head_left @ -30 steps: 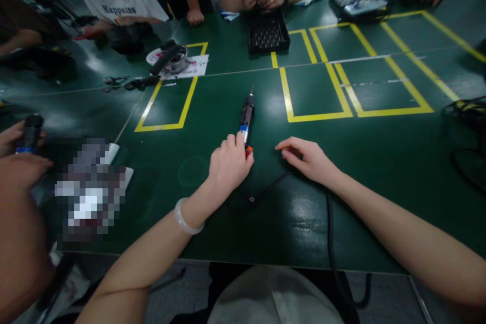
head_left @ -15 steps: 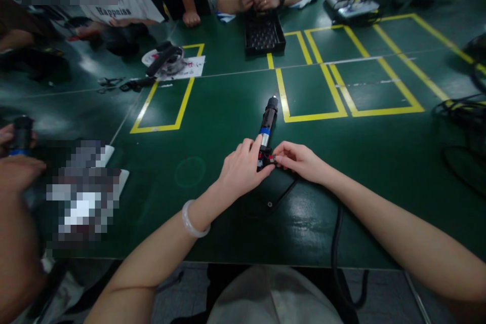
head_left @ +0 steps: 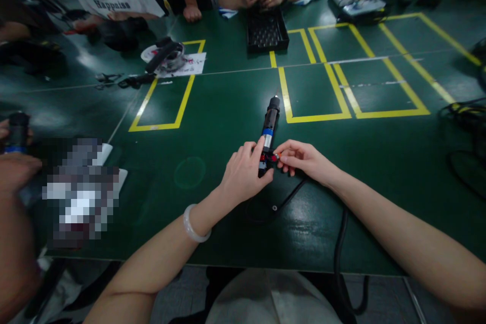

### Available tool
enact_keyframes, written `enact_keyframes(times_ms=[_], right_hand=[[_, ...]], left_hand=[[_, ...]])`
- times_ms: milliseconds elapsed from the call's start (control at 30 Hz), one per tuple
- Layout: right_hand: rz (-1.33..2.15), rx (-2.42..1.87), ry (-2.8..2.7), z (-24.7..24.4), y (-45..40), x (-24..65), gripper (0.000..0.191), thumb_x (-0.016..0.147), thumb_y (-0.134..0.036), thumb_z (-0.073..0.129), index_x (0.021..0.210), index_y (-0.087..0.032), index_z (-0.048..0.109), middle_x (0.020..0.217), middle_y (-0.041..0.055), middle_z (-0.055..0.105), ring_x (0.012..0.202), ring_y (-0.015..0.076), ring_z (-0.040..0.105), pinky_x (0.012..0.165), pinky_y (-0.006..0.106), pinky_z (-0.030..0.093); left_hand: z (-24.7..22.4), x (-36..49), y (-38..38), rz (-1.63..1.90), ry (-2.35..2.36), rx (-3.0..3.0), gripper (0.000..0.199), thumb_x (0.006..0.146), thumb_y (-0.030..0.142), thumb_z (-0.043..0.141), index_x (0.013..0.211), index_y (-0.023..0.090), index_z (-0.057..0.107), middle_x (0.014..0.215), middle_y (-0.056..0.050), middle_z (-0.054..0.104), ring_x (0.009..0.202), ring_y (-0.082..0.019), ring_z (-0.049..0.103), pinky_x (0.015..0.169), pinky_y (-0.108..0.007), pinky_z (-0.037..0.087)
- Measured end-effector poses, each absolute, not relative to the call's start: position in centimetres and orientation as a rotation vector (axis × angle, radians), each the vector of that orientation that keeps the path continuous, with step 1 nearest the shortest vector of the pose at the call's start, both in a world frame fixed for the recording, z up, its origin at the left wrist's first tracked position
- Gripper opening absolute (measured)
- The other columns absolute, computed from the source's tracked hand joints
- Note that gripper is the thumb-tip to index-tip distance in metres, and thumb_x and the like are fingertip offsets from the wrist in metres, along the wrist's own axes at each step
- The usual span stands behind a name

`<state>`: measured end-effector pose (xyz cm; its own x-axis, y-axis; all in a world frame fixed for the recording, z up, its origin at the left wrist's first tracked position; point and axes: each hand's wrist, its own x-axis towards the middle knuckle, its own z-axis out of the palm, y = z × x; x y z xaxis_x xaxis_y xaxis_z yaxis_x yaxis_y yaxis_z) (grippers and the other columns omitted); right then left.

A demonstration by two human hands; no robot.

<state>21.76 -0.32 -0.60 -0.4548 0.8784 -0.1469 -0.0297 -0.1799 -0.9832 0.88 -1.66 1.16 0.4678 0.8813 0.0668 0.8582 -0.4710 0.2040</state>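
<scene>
L grip (head_left: 243,171) is clamping tool (head_left: 270,120) mid-frame, partly hiding its rear; R grip (head_left: 307,161) is pinching red piece (head_left: 274,158), details unclear; blk tray (head_left: 268,46) is sitting upper ctr.

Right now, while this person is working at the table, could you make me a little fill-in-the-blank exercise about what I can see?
1. The left hand holds a slim tool with a ____ band between its black and silver sections.
2. The pale bracelet is on the camera wearer's ____ wrist.
3. The tabletop is coloured ____.
4. Rectangles on it are marked out in ____ tape.

Missing words: blue; left; green; yellow.
</scene>
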Motion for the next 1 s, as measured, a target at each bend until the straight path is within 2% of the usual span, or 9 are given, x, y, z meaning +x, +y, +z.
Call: enact_keyframes(times_ms=[167, 333, 433, 533, 667, 1000], right_hand=[[1.691, -0.982, -1.441, -0.6, -0.4, 21.9, 0.024, 0.082, -0.033, 0.074, 0.098, -0.017, 0.065, 0.080, 0.0025, 0.068, 0.069, 0.0128, 0.064, 0.056, 0.023, 0.053], [1.589, -1.012, -1.535, -1.2, -0.5, 21.7, 0.018, 0.086, -0.034, 0.069, 0.091, -0.017, 0.064, 0.074, 0.0008, 0.063, 0.064, 0.0115, 0.059, 0.053, 0.022, 0.050], [1.537, -1.012, -1.605, -1.5, -0.7, 21.6, 0.016, 0.088, -0.031, 0.066, 0.096, -0.018, 0.061, 0.077, -0.0001, 0.060, 0.064, 0.0108, 0.057, 0.051, 0.021, 0.048], [1.523, -1.020, -1.598, -1.6, -0.8, 21.4, 0.023, 0.087, -0.031, 0.067, 0.103, -0.020, 0.056, 0.082, -0.0005, 0.059, 0.064, 0.0105, 0.056, 0.050, 0.021, 0.048], [1.493, -1.098, -1.634, -1.6, -0.8, 21.3, 0.020, 0.086, -0.032, 0.067, 0.095, -0.018, 0.056, 0.071, -0.0023, 0.057, 0.059, 0.0105, 0.053, 0.049, 0.022, 0.046], [1.145, -1.172, -1.907, -0.7, -1.0, 21.2, 0.011, 0.091, -0.030, 0.061, 0.093, -0.019, 0.061, 0.076, 0.0009, 0.063, 0.063, 0.0124, 0.056, 0.057, 0.024, 0.044]], left_hand=[[1.2, 1.0, -1.7, 0.252, 1.549, 2.555, 0.075, 0.089, 0.046, 0.053, 0.152, 0.012, 0.031, 0.125, -0.014, 0.052, 0.109, -0.028, 0.054, 0.091, -0.040, 0.048], [1.1, 1.0, -1.7, 0.262, 1.547, 2.564, 0.074, 0.088, 0.045, 0.054, 0.151, 0.014, 0.033, 0.124, -0.013, 0.052, 0.108, -0.028, 0.054, 0.090, -0.040, 0.048], [1.1, 1.0, -1.7, 0.270, 1.547, 2.571, 0.074, 0.088, 0.045, 0.053, 0.151, 0.014, 0.032, 0.124, -0.013, 0.052, 0.107, -0.027, 0.054, 0.089, -0.039, 0.048], [1.0, 1.0, -1.7, 0.267, 1.548, 2.579, 0.073, 0.088, 0.045, 0.052, 0.151, 0.013, 0.032, 0.124, -0.013, 0.052, 0.107, -0.027, 0.054, 0.088, -0.039, 0.048], [1.1, 1.0, -1.8, 0.265, 1.555, 2.580, 0.074, 0.088, 0.045, 0.052, 0.152, 0.012, 0.031, 0.124, -0.014, 0.052, 0.107, -0.028, 0.054, 0.089, -0.040, 0.048], [1.4, 1.0, -1.8, 0.250, 1.557, 2.564, 0.075, 0.089, 0.044, 0.052, 0.153, 0.014, 0.029, 0.125, -0.014, 0.052, 0.109, -0.027, 0.055, 0.089, -0.039, 0.048]])
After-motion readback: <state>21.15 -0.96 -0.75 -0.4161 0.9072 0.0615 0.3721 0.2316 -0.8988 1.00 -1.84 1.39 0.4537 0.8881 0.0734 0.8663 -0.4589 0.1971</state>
